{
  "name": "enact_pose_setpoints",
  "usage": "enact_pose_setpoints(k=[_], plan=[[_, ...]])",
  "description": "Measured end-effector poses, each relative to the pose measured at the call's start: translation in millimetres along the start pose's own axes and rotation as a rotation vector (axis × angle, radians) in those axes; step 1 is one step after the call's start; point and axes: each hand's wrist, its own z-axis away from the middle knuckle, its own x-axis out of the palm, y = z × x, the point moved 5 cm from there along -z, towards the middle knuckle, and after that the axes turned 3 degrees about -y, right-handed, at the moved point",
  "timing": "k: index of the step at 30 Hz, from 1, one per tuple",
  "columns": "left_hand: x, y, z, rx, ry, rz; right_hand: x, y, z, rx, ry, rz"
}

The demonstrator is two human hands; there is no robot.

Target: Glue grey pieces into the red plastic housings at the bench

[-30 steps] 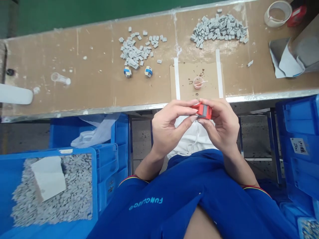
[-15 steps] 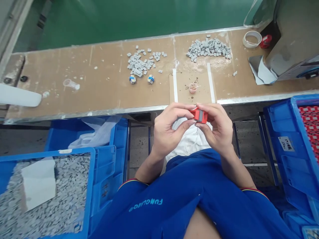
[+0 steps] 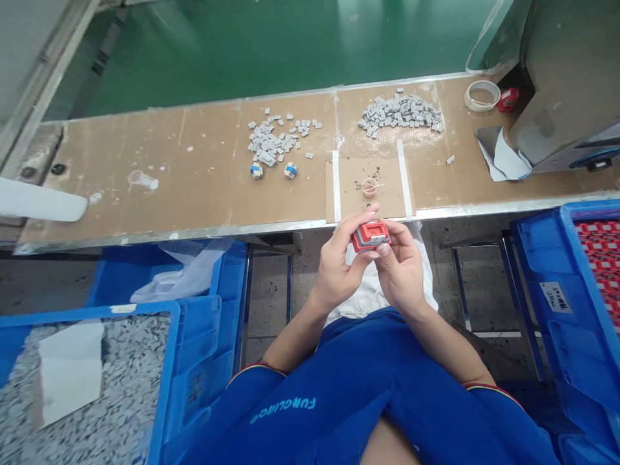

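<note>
1. Room: clock positions are read from the hands, 12 o'clock pointing away from the wearer. A green floor (image 3: 242, 45) lies beyond the bench at 12 o'clock, and a grey metal housing (image 3: 566, 84) stands at 1 o'clock.
2. Surface: a long workbench (image 3: 194, 187) with a scuffed brown top and a metal front edge runs across from 9 to 2 o'clock.
3. Bins: a blue plastic crate (image 3: 167, 361) heaped with small grey pieces sits at 8 o'clock. A second blue crate (image 3: 533, 290) holding red parts sits at 3 o'clock.
4. Bench items: a heap of grey blocks (image 3: 266, 145) lies at 11 o'clock and another (image 3: 401, 113) at 12 o'clock. A cardboard sheet (image 3: 368, 194) lies at 12 o'clock, just beyond the hands, with a small cup (image 3: 369, 187) on it.
5. Item in hand: a red plastic housing (image 3: 371, 236) sits between the hands, just short of the bench edge. Its long axis runs nearly level from 9 to 3 o'clock, and its recessed face points up.
6. Hands: the left hand (image 3: 336, 268) and right hand (image 3: 402, 274) are not spread. Each pinches an end of the housing between thumb and fingers.
</note>
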Motion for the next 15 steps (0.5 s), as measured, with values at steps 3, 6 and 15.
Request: enact_pose_setpoints(k=[3,6,15], plan=[[-8.0,-12,-2,-0.053,-0.051,0.027,-11,-3,-7,0.051,-0.068,0.076],[-19.0,-23,-8,-0.132,-0.15,0.071,-26,-20,-19,0.001,-0.107,0.279],[-26.0,-26,-27,-0.183,-0.259,0.062,-22,-47,-48,-0.198,-0.434,0.74]])
